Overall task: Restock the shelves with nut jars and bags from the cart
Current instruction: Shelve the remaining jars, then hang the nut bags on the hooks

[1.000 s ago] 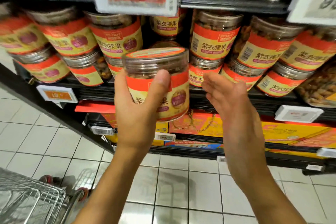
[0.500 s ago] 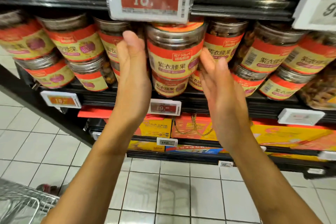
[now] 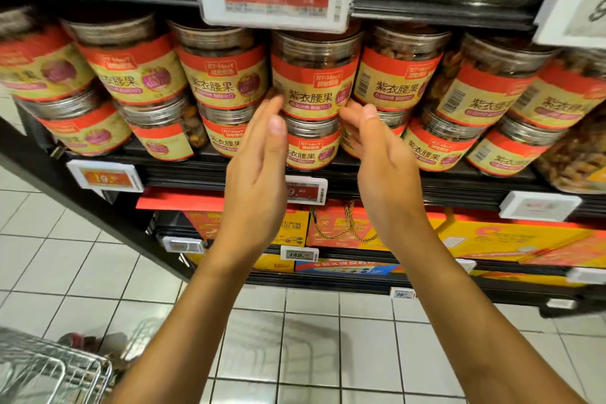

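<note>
Two slack, empty grips, left hand (image 3: 259, 180) and right hand (image 3: 383, 167), flank an RT-Mart 紫衣腰果 jar (image 3: 313, 82).

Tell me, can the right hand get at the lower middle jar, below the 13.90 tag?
Probably yes. The right hand hangs open close beside that lower jar, whose front is uncovered; the left hand is at its other side.
</note>
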